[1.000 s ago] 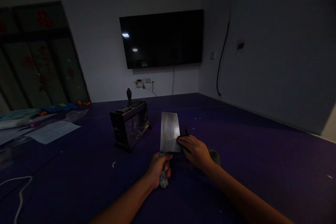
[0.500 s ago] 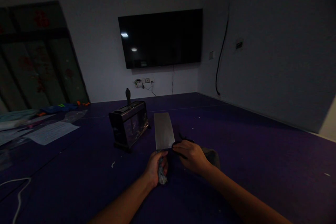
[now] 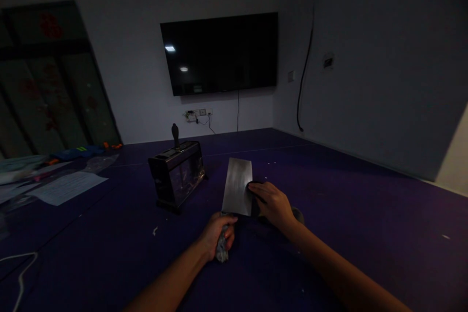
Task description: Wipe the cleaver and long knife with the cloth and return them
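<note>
My left hand (image 3: 215,236) is closed around the handle of a cleaver, and crumpled pale wrapping (image 3: 222,252) sticks out below the fist. The broad grey cleaver blade (image 3: 237,187) points up and away from me. At the blade's right edge is my right hand (image 3: 275,205), its fingers closed on a thin black piece (image 3: 256,194) that I cannot identify. Behind the right wrist, a dark rounded object (image 3: 298,214) shows only in part. Left of the cleaver stands a black knife block (image 3: 177,175) with clear sides, a dark knife handle (image 3: 175,136) rising from its top.
Everything lies on a purple surface (image 3: 351,234). Papers (image 3: 68,187), plastic and blue and orange items are spread at the left. A white cable (image 3: 22,273) lies at the lower left. A television (image 3: 221,53) hangs on the far wall. Small white scraps dot the surface.
The cleaver blade has tilted to the right. My right hand has moved up along its right edge with the black piece. The view has shifted slightly.
</note>
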The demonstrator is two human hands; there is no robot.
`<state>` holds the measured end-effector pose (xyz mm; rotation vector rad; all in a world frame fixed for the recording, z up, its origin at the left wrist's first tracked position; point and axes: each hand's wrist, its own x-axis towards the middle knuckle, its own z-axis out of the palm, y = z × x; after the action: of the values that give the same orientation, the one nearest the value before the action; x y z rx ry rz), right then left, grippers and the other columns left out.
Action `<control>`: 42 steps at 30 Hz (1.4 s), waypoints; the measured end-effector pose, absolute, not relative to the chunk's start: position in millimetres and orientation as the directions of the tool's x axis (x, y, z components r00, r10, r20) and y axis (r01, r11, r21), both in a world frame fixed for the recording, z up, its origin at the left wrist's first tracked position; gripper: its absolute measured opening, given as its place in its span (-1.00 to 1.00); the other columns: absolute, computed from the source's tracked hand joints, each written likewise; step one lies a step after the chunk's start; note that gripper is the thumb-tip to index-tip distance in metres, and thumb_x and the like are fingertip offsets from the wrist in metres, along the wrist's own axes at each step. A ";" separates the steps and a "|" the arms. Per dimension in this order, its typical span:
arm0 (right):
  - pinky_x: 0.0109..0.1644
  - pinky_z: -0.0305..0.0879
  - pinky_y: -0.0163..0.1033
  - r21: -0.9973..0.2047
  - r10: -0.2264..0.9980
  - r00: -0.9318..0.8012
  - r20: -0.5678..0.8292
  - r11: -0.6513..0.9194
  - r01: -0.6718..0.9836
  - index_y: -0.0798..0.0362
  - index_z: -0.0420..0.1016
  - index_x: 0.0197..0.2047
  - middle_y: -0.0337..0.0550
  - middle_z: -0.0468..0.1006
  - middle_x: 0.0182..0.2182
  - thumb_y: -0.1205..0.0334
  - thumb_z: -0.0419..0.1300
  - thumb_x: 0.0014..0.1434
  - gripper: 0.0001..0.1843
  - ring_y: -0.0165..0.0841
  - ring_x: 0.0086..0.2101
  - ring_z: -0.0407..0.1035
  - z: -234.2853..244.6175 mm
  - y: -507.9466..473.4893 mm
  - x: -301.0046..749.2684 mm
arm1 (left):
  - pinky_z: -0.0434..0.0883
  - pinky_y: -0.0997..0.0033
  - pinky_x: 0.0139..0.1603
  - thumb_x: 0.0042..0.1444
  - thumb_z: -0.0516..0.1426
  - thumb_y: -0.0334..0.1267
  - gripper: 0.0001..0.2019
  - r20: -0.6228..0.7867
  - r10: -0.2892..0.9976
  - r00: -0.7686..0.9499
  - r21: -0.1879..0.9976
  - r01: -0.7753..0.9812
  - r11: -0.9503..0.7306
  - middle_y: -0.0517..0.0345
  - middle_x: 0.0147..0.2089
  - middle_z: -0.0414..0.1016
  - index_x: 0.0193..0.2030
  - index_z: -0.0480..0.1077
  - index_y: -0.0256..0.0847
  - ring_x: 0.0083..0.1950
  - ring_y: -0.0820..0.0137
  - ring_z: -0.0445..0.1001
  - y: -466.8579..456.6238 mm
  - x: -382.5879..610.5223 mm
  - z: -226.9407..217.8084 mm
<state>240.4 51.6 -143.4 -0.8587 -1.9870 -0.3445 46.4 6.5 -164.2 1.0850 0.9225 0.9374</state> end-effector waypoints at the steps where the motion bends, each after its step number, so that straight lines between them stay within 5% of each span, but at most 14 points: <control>1: -0.08 0.38 -0.16 -0.094 0.439 -0.332 0.835 0.708 0.700 0.04 0.47 -0.06 -0.15 0.52 -0.09 0.50 0.03 0.04 -0.58 -0.28 -0.15 0.40 -143.0 52.8 241.9 | -0.11 0.58 -0.81 -0.16 0.10 -0.14 -0.66 -0.138 0.933 0.333 0.969 -0.148 0.196 0.35 -0.86 -0.03 -0.76 0.05 -0.20 -0.85 0.56 0.05 6.2 46.3 -163.9; 9: -0.05 0.37 -0.11 -0.118 0.449 -0.281 0.848 0.677 0.726 0.00 0.41 0.03 -0.17 0.46 -0.01 0.58 -0.02 -0.02 -0.43 -0.27 -0.13 0.38 -140.3 53.2 243.4 | -0.08 0.59 -0.80 -0.17 0.12 -0.14 -0.72 -0.093 0.938 0.334 0.972 -0.174 0.158 0.37 -0.84 0.01 -0.68 0.12 -0.21 -0.84 0.56 0.08 2.5 47.2 -164.7; 28: -0.19 0.39 -0.25 -0.036 0.366 -0.602 0.710 0.872 0.487 0.02 0.47 -0.05 -0.17 0.52 -0.09 0.58 -0.02 -0.11 -0.43 -0.34 -0.22 0.41 -141.8 32.2 219.6 | -0.13 0.60 -0.78 -0.15 0.10 -0.02 -0.56 -0.119 0.963 0.242 0.938 -0.292 0.189 0.29 -0.85 0.00 -0.78 -0.01 -0.20 -0.83 0.60 0.02 8.5 44.2 -164.4; 42: -0.05 0.37 -0.16 -0.140 0.481 -0.346 0.806 0.723 0.677 -0.02 0.46 -0.03 -0.23 0.48 -0.04 0.60 -0.02 -0.09 -0.41 -0.31 -0.15 0.39 -137.5 49.6 241.4 | -0.08 0.60 -0.81 -0.16 0.12 -0.13 -0.69 -0.124 0.934 0.335 0.968 -0.168 0.189 0.38 -0.84 -0.02 -0.70 0.09 -0.21 -0.85 0.58 0.05 5.4 46.0 -167.0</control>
<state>241.4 49.6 -137.5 -0.8808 -2.0125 -0.2713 46.0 5.4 -167.0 1.0890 0.9005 0.9435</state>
